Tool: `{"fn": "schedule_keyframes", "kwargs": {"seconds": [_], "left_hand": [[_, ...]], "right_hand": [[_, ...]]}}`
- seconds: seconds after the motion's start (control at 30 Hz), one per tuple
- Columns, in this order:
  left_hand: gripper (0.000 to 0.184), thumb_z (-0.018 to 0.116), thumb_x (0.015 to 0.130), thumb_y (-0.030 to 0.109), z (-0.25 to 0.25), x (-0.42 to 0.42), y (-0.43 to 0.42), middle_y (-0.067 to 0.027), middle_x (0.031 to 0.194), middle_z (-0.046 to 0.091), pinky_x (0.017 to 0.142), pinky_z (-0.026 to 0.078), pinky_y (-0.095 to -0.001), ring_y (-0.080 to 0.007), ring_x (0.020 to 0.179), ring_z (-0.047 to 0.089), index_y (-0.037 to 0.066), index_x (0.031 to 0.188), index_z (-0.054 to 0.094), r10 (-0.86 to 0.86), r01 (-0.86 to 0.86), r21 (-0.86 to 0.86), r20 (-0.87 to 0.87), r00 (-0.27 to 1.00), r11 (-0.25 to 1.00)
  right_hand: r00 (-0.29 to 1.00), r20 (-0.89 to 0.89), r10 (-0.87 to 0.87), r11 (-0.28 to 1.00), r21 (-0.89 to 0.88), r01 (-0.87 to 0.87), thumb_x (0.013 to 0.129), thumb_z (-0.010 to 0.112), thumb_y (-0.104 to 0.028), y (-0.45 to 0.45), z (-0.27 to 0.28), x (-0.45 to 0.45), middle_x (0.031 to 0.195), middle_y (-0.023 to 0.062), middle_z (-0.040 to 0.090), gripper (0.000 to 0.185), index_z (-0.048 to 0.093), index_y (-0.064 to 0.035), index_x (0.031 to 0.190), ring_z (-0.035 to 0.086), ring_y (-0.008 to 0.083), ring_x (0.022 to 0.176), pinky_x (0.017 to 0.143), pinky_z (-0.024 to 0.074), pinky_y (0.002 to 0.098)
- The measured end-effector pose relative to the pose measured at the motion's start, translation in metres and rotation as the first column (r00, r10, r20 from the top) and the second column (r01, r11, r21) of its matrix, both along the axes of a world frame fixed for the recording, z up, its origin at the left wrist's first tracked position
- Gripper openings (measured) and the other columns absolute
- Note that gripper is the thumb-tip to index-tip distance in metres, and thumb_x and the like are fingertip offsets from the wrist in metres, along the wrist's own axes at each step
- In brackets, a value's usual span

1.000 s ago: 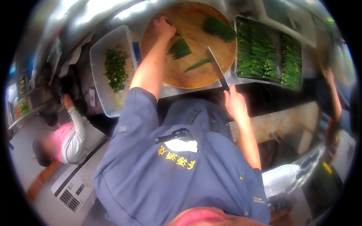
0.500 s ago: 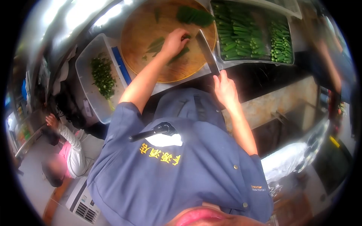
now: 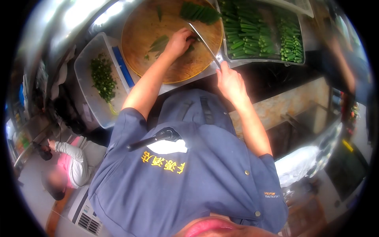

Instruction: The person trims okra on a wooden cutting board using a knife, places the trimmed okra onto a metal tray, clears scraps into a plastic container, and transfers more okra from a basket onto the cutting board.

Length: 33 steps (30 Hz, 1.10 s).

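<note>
Left hand: the left hand point(image 3: 178, 42) is over the chopping board, fingers curled in narrowly; whether it grips or only presses, I cannot tell.
Pods beneath it: green pods point(image 3: 191, 49) show just under and beside the curled fingers, mostly hidden by them.
Right hand: the right hand point(image 3: 231, 82) is closed around the handle of a knife point(image 3: 205, 43), just off the near right edge of the board.
Knife: the blade slants over the board, tip far from the right hand and close beside the left fingers.
Loose pods: a small bunch point(image 3: 159, 44) lies on the board, just left of the left hand.
Far row: a dark green row point(image 3: 200, 13) lies beyond the left hand, near the board's far right edge.
Chopping board: the round wooden chopping board point(image 3: 144, 23) sits on the counter point(image 3: 167, 89).
Tray: packed with pods, the tray point(image 3: 265, 60) stands right of the board.
Bin: green trimmings point(image 3: 103, 77) lie in the clear plastic bin point(image 3: 85, 96), left of the board.
</note>
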<state>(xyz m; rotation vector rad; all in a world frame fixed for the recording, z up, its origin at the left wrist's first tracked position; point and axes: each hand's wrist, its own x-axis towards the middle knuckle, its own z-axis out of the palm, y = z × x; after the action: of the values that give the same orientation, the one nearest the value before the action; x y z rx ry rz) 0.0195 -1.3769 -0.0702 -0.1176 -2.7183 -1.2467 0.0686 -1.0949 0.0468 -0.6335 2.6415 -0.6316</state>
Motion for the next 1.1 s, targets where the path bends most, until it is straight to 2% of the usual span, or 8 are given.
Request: {"fn": "schedule_keyframes", "kwargs": {"seconds": [0.2,0.3,0.4,0.53,0.6,0.77,0.9,1.1], "left_hand": [[0.018,0.078,0.091,0.011,0.0,-0.008,-0.01,-0.0157,0.111,0.073,0.088,0.059,-0.0458,-0.0397,0.101,0.071,0.006,0.108,0.079,-0.017,0.017,-0.005,-0.03,0.999,1.0],[0.024,0.078,0.094,0.022,-0.005,-0.028,-0.04,-0.0176,0.118,0.072,0.097,0.057,-0.0472,-0.039,0.111,0.069,0.006,0.112,0.078,0.297,-0.305,-0.126,-0.078,0.952,0.944],[0.034,0.078,0.094,0.023,-0.013,-0.067,-0.075,-0.02,0.126,0.071,0.107,0.053,-0.0487,-0.0395,0.123,0.065,0.006,0.123,0.075,0.624,-0.692,-0.26,-0.301,0.721,0.674],[0.035,0.077,0.095,0.021,-0.054,-0.087,-0.116,-0.0188,0.122,0.073,0.103,0.056,-0.0478,-0.0373,0.117,0.069,0.006,0.127,0.073,0.56,-0.578,-0.234,-0.145,0.816,0.782],[0.031,0.075,0.096,0.016,-0.028,-0.067,-0.09,-0.0176,0.115,0.075,0.096,0.059,-0.046,-0.0363,0.107,0.073,0.006,0.125,0.074,0.446,-0.446,0.018,-0.043,0.894,0.895],[0.026,0.074,0.098,0.005,0.005,0.082,-0.005,-0.0158,0.112,0.076,0.091,0.061,-0.0382,-0.0302,0.103,0.077,0.005,0.123,0.073,0.332,-0.339,0.218,0.07,0.941,0.915],[0.026,0.073,0.1,0.004,-0.023,0.122,-0.018,-0.017,0.115,0.075,0.092,0.06,-0.0398,-0.0324,0.106,0.076,0.004,0.126,0.072,0.46,-0.476,0.223,0.125,0.879,0.851],[0.024,0.071,0.099,0.002,-0.023,0.066,-0.05,-0.0164,0.112,0.073,0.086,0.059,-0.0395,-0.0345,0.1,0.073,0.004,0.123,0.074,0.422,-0.445,-0.062,-0.223,0.879,0.893]], "right_hand": [[1.0,-0.025,0.011,1.0,-0.008,-0.012,0.108,0.061,-0.02,-0.006,-0.021,-0.006,0.081,0.0311,0.072,0.024,0.052,0.0012,0.115,0.072,0.0544,0.078,0.07,0.0586,0.0622],[0.999,0.034,-0.007,1.0,0.001,0.007,0.108,0.061,-0.02,-0.009,-0.015,-0.002,0.081,0.0315,0.072,0.024,0.052,0.0014,0.116,0.071,0.0555,0.078,0.07,0.0581,0.0628],[0.998,0.054,-0.017,0.999,0.032,0.015,0.108,0.061,-0.021,-0.013,-0.006,-0.004,0.081,0.0315,0.072,0.025,0.052,0.0013,0.116,0.07,0.0562,0.078,0.071,0.0573,0.0637],[0.995,0.084,-0.058,0.998,0.039,0.054,0.109,0.061,-0.022,-0.009,-0.009,-0.001,0.083,0.0326,0.072,0.026,0.053,0.0014,0.118,0.07,0.0569,0.081,0.073,0.0564,0.0642],[0.994,0.081,-0.073,0.997,0.011,0.073,0.109,0.061,-0.023,-0.006,-0.012,0.0,0.084,0.0331,0.072,0.027,0.054,0.0015,0.119,0.07,0.0571,0.082,0.074,0.0563,0.0643],[0.989,0.102,-0.102,0.994,-0.031,0.106,0.109,0.06,-0.024,-0.001,-0.02,0.004,0.083,0.0348,0.071,0.029,0.054,0.0025,0.119,0.07,0.0576,0.084,0.076,0.0559,0.065],[0.979,0.169,-0.115,0.993,-0.009,0.118,0.111,0.058,-0.025,-0.002,-0.019,0.003,0.09,0.0375,0.07,0.03,0.053,0.0019,0.123,0.068,0.0597,0.091,0.079,0.0527,0.0651],[0.995,0.08,-0.061,0.997,-0.036,0.064,0.11,0.06,-0.024,-0.002,-0.017,0.005,0.082,0.034,0.071,0.028,0.053,0.0016,0.119,0.07,0.058,0.081,0.076,0.0562,0.0651]]}}
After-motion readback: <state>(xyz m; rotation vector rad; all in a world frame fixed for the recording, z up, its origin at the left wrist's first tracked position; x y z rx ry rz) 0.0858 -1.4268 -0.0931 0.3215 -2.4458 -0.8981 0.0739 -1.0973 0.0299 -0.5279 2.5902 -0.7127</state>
